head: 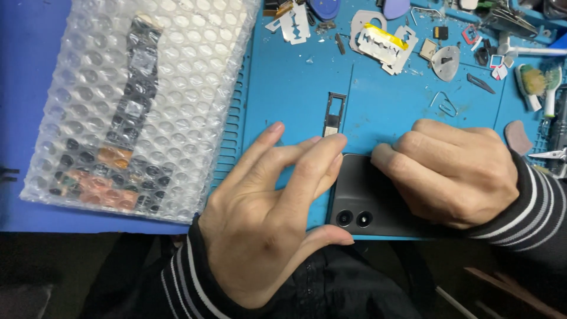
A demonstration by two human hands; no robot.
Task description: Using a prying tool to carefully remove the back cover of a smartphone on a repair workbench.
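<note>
A dark grey smartphone [365, 198] lies back-up on the blue work mat [295, 94], its two camera lenses facing me at the near edge. My left hand [269, 218] grips the phone's left end, thumb under the near edge and fingers over the top corner. My right hand [455, 174] is curled over the phone's right part, fingertips pressed at its far edge. A small black card tray [334, 115] lies on the mat just beyond the phone, close to my left fingertips.
A bubble-wrap pouch [139, 100] holding a dark flex part lies at left. Razor blades [384, 44], picks, a paper clip [446, 105], small chips, brushes [534, 82] and tweezers [552, 155] are scattered along the far and right mat.
</note>
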